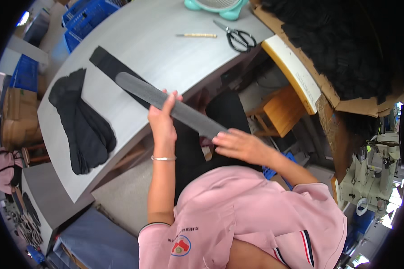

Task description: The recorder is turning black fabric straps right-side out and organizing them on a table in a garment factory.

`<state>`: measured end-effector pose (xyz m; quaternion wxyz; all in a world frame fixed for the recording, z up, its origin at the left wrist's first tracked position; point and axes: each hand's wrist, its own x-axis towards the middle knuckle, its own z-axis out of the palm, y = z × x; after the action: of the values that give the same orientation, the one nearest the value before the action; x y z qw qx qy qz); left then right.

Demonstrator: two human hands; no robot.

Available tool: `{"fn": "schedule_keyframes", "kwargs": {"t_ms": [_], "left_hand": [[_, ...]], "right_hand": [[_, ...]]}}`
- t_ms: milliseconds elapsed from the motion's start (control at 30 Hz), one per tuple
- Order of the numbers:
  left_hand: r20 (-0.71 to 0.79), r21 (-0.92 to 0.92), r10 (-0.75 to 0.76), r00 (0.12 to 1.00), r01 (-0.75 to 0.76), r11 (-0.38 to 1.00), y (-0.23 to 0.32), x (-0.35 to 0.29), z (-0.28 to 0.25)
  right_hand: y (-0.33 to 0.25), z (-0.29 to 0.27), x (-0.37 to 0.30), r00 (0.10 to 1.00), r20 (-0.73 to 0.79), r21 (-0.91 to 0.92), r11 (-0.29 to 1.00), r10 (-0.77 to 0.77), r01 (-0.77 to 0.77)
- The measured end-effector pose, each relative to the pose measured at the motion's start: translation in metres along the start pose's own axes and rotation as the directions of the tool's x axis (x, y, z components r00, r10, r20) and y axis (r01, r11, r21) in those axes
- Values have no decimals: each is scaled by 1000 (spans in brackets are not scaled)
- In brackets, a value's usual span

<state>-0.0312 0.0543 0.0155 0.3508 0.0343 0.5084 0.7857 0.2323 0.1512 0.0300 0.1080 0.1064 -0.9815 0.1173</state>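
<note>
A long, flat grey strip (193, 117) with a rounded far end slants from over the table to my lap. My left hand (164, 120) grips it near its middle, thumb on top and fingers underneath. At its near end, the fingers of my right hand (240, 145) close over the edge; its thumb is hidden. Under the strip's far part lies a black fabric piece (105, 60), reaching toward the table edge. To the left, a pile of black sock-like fabric pieces (83, 125) rests on the grey table (134, 45).
Black-handled scissors (240, 40) and a thin pencil-like tool (196, 35) lie at the far side, near a turquoise fan (217, 5). A carton of black pieces (327, 45) stands at the right. Behind it are a wooden stool (280, 110) and a sewing machine (375, 170).
</note>
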Motion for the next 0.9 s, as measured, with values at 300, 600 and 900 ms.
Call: {"fn": "schedule_keyframes", "kwargs": {"t_ms": [300, 600, 900], "left_hand": [[-44, -187, 112, 993, -119, 975, -3, -1, -25], [149, 253, 101, 984, -137, 958, -54, -59, 9], [384, 819, 595, 706, -558, 134, -20, -39, -32]], "right_hand": [[49, -24, -3, 792, -345, -234, 772, 503, -592], [-1, 7, 170, 838, -391, 205, 923, 381, -324], [41, 17, 136, 731, -293, 467, 760, 616, -453]]}}
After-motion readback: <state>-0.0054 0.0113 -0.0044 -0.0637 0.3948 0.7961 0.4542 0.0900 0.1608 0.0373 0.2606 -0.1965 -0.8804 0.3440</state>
